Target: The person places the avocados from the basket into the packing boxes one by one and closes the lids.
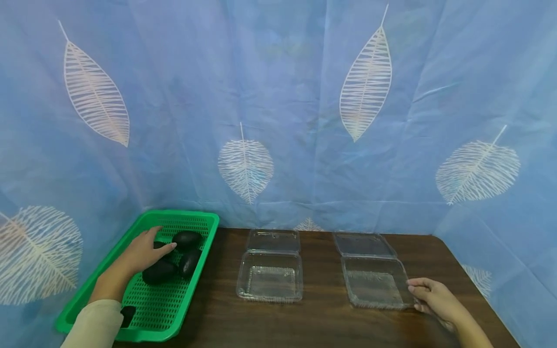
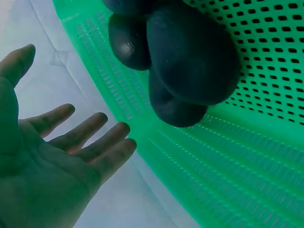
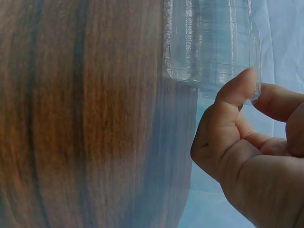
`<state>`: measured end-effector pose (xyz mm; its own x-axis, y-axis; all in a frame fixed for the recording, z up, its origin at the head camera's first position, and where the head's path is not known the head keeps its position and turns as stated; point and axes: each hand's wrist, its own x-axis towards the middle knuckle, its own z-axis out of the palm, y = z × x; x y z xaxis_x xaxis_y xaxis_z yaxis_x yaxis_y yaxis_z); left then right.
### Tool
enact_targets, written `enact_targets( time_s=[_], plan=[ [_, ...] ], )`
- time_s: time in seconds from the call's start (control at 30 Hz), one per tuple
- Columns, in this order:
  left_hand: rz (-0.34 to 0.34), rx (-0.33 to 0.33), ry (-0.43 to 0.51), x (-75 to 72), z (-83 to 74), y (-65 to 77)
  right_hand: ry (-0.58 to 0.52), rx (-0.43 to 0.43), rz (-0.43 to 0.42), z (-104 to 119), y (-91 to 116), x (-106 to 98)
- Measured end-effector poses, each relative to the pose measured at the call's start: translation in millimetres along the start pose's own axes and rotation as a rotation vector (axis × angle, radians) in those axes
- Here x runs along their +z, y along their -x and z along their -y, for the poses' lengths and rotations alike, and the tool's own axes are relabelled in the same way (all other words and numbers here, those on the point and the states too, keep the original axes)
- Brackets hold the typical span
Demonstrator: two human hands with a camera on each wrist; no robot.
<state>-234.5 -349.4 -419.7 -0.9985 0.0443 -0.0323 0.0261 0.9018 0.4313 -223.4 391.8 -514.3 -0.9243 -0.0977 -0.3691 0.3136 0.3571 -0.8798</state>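
Head view: left hand [image 1: 145, 251], fingers apart, near dark ovals [image 1: 161, 273] in green basket [image 1: 212, 239], 8 o'clock. Right hand [image 1: 437, 300] pinches clear container [image 1: 375, 285] by rim, 4 o'clock. Light pinch should avoid buckling.

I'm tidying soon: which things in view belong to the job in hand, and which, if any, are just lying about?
Likely the job: green basket, dark oval things in it, right clear box (held), left clear box.

Seemingly just setting: wooden table, leaf-print curtain.
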Motion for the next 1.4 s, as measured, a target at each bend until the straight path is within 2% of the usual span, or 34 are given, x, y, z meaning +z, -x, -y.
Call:
enact_targets(
  time_s=[0.4, 0.53, 0.7, 0.87, 1.17, 1.4],
  plan=[
    [0.105, -0.104, 0.171, -1.7, 28.2, -1.4, -0.04, -0.034, 0.06, -1.5, 0.9, -1.5],
    [0.149, -0.139, 0.246, -2.2, 31.0, -2.3, -0.042, -0.042, 0.075, -3.1, 0.2, -4.9],
    [0.197, -0.171, 0.278, -2.3, 30.8, -5.3, -0.038, -0.034, 0.079, -5.5, 0.5, -7.5],
    [0.256, -0.227, 0.374, 1.6, 34.9, -5.6, -0.045, -0.03, 0.077, -5.8, -0.4, -6.5],
    [0.293, -0.29, 0.462, 13.7, 47.6, -1.5, -0.036, -0.039, 0.087, -4.1, -2.0, -6.4],
    [0.311, -0.331, 0.511, 20.7, 51.5, -0.1, -0.054, -0.036, 0.094, -3.9, -2.6, -6.9]
  ],
)
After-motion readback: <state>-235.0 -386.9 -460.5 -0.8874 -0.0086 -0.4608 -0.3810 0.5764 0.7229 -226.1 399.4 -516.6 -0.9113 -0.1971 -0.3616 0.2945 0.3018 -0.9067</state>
